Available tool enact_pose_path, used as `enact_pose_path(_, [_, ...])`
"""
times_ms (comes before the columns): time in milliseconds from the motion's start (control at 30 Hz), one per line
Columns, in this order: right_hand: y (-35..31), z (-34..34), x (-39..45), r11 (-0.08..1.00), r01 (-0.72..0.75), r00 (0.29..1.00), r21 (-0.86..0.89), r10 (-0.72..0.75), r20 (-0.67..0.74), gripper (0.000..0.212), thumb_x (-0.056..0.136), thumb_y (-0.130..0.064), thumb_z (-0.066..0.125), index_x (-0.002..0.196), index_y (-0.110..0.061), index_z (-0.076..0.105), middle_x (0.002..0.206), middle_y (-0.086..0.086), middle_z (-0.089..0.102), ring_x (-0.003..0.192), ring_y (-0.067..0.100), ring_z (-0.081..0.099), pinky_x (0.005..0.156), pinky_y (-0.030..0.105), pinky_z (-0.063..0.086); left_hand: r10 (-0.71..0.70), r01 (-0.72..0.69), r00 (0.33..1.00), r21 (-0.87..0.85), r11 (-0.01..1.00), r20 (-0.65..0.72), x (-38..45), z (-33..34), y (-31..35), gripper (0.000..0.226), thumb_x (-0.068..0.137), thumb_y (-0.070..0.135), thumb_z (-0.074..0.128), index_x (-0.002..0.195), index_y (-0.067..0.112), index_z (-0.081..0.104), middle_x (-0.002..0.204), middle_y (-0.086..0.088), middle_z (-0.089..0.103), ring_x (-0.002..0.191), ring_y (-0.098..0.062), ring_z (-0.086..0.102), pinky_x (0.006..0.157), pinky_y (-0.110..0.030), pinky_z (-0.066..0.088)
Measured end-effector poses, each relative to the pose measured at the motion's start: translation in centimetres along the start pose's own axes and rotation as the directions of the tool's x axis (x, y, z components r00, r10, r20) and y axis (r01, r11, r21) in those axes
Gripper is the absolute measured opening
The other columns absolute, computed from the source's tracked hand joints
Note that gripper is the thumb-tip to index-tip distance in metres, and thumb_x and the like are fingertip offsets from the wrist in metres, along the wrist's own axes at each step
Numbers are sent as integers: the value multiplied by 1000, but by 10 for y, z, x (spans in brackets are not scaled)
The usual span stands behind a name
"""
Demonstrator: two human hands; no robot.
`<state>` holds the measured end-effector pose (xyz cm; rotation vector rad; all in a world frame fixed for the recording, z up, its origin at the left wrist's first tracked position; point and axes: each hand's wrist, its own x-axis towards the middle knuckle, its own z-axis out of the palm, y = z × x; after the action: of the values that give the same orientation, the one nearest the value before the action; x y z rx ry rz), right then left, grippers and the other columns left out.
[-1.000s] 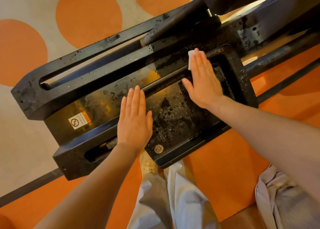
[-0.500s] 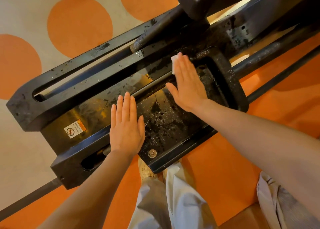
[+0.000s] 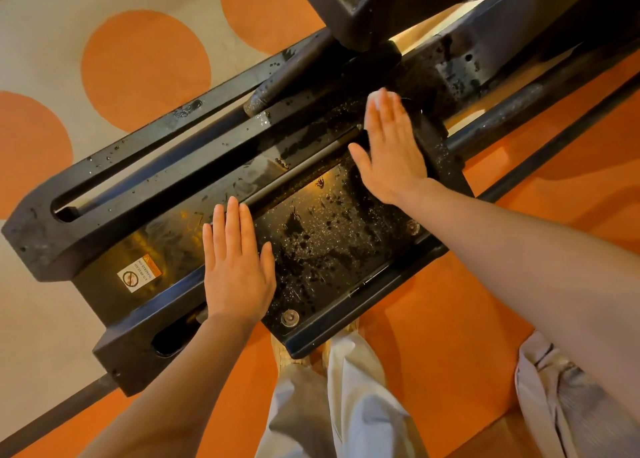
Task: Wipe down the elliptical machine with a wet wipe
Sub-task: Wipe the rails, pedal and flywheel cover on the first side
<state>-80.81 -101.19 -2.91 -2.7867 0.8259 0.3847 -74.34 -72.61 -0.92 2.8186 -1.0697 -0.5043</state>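
Observation:
The black elliptical machine's base [image 3: 166,194] fills the middle of the head view, its flat plate wet and speckled with droplets. My left hand [image 3: 235,263] lies flat with straight fingers on the plate's left part, beside a warning sticker [image 3: 138,275]. My right hand [image 3: 391,149] lies flat on the plate's far right end and presses a white wet wipe [image 3: 381,99] against the machine. Only a blurred edge of the wipe shows past the fingertips.
The machine stands on an orange and beige floor with large orange circles [image 3: 145,70]. A black rail [image 3: 554,146] runs off to the right. My light trouser legs [image 3: 332,405] and a shoe are below the plate's near edge.
My right hand has slid with the wipe toward the plate's far right end. The left hand has stayed flat in the same place on the plate.

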Motion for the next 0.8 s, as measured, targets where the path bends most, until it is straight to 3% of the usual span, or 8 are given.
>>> enact_pose_path(67, [-6, 1, 1, 990, 131, 991, -53, -130, 20, 73, 101, -53, 14, 155, -8, -4, 161, 19, -9, 149, 33, -10, 122, 47, 3, -1, 1, 1000, -1, 1000, 0, 0, 0, 0, 65, 102, 38, 30, 155, 2, 19, 163, -17, 15, 152, -33, 7, 123, -50, 9])
enact_pose_path(133, [-5, 1, 1, 983, 165, 986, -77, -164, 24, 74, 100, -54, 14, 155, -7, -3, 162, 17, -8, 149, 31, -9, 122, 46, 5, 0, 0, 1000, -1, 1000, 1, 0, 0, 0, 65, 102, 38, 30, 155, 1, 20, 163, -18, 15, 152, -33, 7, 123, -51, 9])
enact_pose_path(333, [38, 3, -17, 999, -11, 1000, 42, 12, -28, 79, 101, -51, 25, 154, -5, -10, 163, 12, -12, 150, 24, -11, 123, 40, 4, 11, -11, 1000, -11, 1000, -1, 0, -4, 0, 65, 102, 37, 31, 154, 0, 21, 162, -19, 17, 151, -34, 9, 122, -51, 11])
enact_pose_path(633, [71, 16, -85, 999, -35, 998, -15, 35, 50, 81, 101, -51, 25, 152, 0, -12, 161, 16, -18, 149, 26, -16, 122, 45, 8, 5, -5, 1000, -19, 1000, -11, 0, -2, 2, 66, 101, 38, 30, 154, -1, 21, 162, -20, 16, 152, -34, 7, 123, -51, 9])
enact_pose_path(800, [65, 17, -69, 997, -79, 996, 13, 78, 45, 81, 101, -51, 27, 153, -1, -11, 161, 18, -16, 149, 30, -14, 122, 47, 6, 5, -5, 1000, 1, 1000, -10, 0, -1, 2, 67, 102, 39, 30, 154, -1, 19, 163, -20, 15, 152, -34, 7, 123, -51, 8])
